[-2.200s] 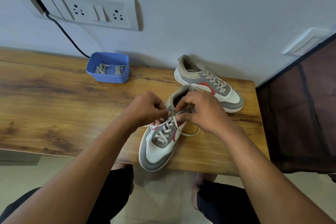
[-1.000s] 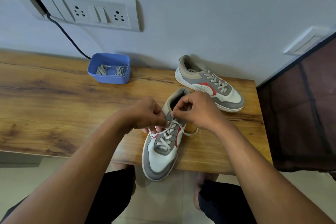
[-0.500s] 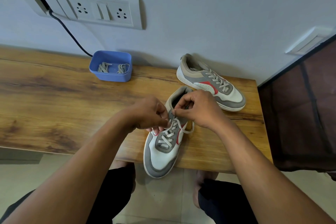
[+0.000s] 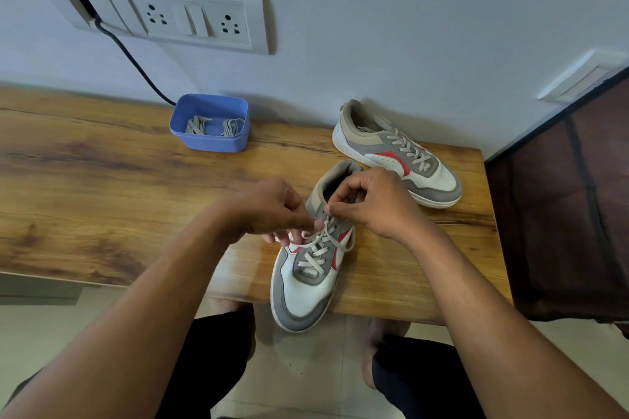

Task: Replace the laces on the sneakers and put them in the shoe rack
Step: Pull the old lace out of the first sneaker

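Observation:
A grey, white and red sneaker [image 4: 304, 286] lies on the wooden table [image 4: 102, 201], its toe hanging over the front edge. Both hands work at its top eyelets. My left hand [image 4: 269, 211] pinches the pale lace [image 4: 316, 245] at the sneaker's left side. On the right side, above the tongue, my right hand [image 4: 371, 204] pinches the same lace. A second sneaker [image 4: 398, 153], fully laced, lies behind near the wall. A blue box [image 4: 212, 138] farther left holds two bundles of grey laces [image 4: 214, 126].
A dark mesh-fronted cabinet [image 4: 571, 207] stands against the table's right end. A black cable [image 4: 136, 68] runs from the wall socket plate [image 4: 190, 20] down behind the blue box. My knees and bare feet are below the table's front edge.
The loose lace loop at the sneaker's right side has shrunk as the lace was drawn in. Both hands stay at the top eyelets. The camera has moved slightly.

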`<state>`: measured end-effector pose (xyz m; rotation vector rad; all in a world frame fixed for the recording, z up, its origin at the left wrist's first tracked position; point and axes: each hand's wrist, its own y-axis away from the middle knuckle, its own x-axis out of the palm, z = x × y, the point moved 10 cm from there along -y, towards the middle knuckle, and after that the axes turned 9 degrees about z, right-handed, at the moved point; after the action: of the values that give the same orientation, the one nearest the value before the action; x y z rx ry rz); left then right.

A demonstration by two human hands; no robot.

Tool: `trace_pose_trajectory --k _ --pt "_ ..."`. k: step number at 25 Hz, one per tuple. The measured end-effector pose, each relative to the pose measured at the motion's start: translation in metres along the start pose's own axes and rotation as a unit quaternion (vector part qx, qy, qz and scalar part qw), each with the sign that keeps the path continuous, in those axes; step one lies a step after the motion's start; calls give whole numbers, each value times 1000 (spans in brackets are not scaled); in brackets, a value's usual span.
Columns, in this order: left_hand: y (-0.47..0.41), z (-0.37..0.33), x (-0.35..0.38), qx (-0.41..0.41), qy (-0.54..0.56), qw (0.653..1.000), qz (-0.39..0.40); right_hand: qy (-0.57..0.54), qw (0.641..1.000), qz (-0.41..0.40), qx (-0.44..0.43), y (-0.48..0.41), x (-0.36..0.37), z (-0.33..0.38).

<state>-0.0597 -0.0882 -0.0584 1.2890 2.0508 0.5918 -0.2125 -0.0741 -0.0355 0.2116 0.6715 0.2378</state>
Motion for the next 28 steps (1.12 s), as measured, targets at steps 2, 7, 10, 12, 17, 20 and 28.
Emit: trace_pose_trajectory --k 2,7,10,12,17,20,28 --pt "-2 -6 3 18 -16 1000 -11 1 1000 1 1 0 0 0" --pt "8 4 -2 -4 -26 998 53 -2 1000 -1 -2 0 0 0" --pt "1 -2 -3 22 2 1000 -11 2 1000 -2 -1 0 0 0" --pt "-4 -9 -2 42 -23 999 -26 -4 1000 -4 -4 0 0 0" --pt "5 3 -6 10 -25 999 37 -16 1000 4 -10 -1 1 -4" --pt "0 -9 -2 48 -25 998 -20 -12 1000 1 -8 0 0 -3" --pt "1 -6 2 47 -26 998 11 -8 1000 3 -6 -2 3 -5"
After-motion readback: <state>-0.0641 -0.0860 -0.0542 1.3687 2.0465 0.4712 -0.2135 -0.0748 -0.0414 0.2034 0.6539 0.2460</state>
